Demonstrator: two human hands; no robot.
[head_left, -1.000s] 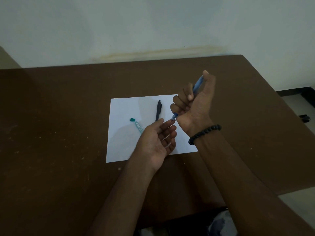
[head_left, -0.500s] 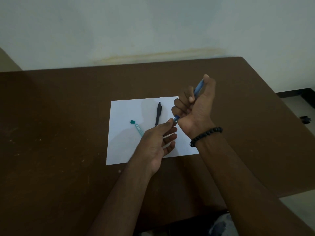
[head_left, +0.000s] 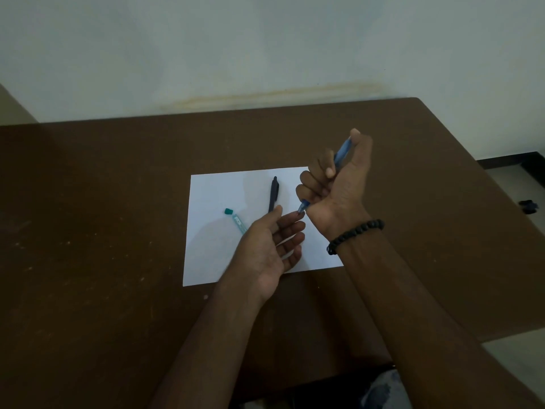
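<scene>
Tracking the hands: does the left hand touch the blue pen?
Cannot tell. Head view: the blue pen ends against the left hand in outline; dimness hides any gap.

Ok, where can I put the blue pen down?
The bare brown table left of the white paper sheet, or right of it beyond the right hand. Crowded: the sheet's middle, where the dark pen, the teal-capped tube and the left hand are.

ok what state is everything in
blue pen, tilted in the right hand, tip down
right hand, curled round the blue pen, thumb at its top
left hand, open, palm up by the tip
black pen, lying on the paper
teal tube, uncapped, on the paper
teal cap, off, beside the tube
paper, flat on the table
</scene>
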